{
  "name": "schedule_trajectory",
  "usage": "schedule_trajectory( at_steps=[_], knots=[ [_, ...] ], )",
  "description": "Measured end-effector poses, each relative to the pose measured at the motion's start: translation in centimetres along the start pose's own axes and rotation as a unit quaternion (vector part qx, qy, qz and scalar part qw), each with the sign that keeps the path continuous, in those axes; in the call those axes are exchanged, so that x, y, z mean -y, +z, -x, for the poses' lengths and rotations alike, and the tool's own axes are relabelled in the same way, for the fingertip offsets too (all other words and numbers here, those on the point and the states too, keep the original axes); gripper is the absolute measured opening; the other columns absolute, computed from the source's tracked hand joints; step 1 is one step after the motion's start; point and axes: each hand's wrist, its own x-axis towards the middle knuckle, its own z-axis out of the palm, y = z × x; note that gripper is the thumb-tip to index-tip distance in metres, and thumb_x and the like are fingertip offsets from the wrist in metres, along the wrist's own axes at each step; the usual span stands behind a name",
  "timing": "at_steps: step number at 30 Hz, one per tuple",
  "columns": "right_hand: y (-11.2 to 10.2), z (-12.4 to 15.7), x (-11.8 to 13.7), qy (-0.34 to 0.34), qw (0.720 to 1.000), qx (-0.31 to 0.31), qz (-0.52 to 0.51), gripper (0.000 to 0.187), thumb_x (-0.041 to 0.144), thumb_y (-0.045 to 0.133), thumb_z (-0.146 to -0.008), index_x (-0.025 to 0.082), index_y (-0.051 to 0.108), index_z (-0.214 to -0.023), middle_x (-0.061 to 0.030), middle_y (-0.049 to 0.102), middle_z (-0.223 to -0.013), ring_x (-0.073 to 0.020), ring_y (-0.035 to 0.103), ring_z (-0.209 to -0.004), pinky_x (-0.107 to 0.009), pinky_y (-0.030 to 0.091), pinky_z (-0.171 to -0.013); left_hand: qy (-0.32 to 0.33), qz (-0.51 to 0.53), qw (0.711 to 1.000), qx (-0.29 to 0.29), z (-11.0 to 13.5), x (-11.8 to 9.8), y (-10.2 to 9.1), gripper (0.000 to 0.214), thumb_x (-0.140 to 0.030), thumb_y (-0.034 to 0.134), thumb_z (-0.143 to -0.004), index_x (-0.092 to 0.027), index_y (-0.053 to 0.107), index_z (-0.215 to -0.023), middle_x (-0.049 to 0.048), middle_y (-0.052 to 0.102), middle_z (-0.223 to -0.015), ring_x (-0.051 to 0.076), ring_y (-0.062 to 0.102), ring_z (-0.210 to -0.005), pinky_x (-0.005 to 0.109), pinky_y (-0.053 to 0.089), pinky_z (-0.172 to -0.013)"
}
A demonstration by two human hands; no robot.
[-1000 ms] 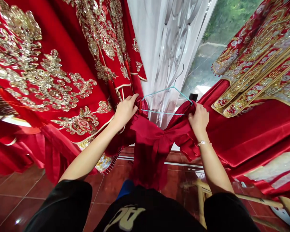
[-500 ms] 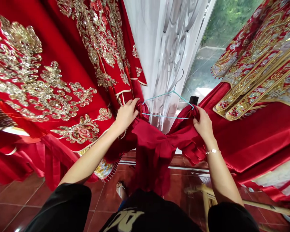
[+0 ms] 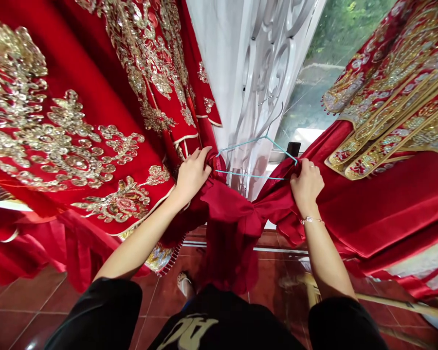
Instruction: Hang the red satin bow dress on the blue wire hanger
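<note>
Showing near the red garment (image 3: pixel 233 218), pale lettering (image 3: pixel 193 334) looks unclear.

Only one marking in view: big pale-gold lettering (image 3: pixel 204 324) on the front of the black T-shirt (image 3: pixel 241 321), between 6 and 7 o'clock, down at the frame edge. Looks like at least two thick, slanted characters, side by side. Bottom border crops them (and the fabric falls away from the lens at a steep angle), so can't confirm letters or a word. No other text, number, brand or sign readable around the dial.
</note>
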Motion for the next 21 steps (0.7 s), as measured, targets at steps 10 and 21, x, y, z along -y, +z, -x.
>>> schedule_trajectory(
  at_steps=[10,21],
  knots=[
    [-1.9,1.4,-0.1,-0.003,1.0,0.003,0.007,0.033,0.016,0.049,-0.083,0.015,0.059,-0.115,-0.0178,0.067,-0.105,-0.0326,0.062,-0.101,-0.037,0.048,-0.073,-0.007,0.103,0.994,0.02,-0.8,0.5,0.4,0.065,-0.018,0.058,-0.082,-0.019,0.046,-0.145,0.0081,0.054,-0.15,0.026,0.047,-0.143,0.041,0.042,-0.116],
    [-1.3,1.7,-0.3,-0.028,0.999,-0.034,-0.026,0.033,0.013,0.049,-0.079,0.016,0.059,-0.11,-0.0219,0.066,-0.114,-0.0368,0.063,-0.104,-0.048,0.052,-0.079,-0.036,-0.033,0.999,-0.016,-0.4,-1.8,1.0,0.056,-0.018,0.053,-0.088,-0.013,0.044,-0.143,0.0178,0.061,-0.133,0.033,0.058,-0.128,0.043,0.051,-0.105]
  ],
)
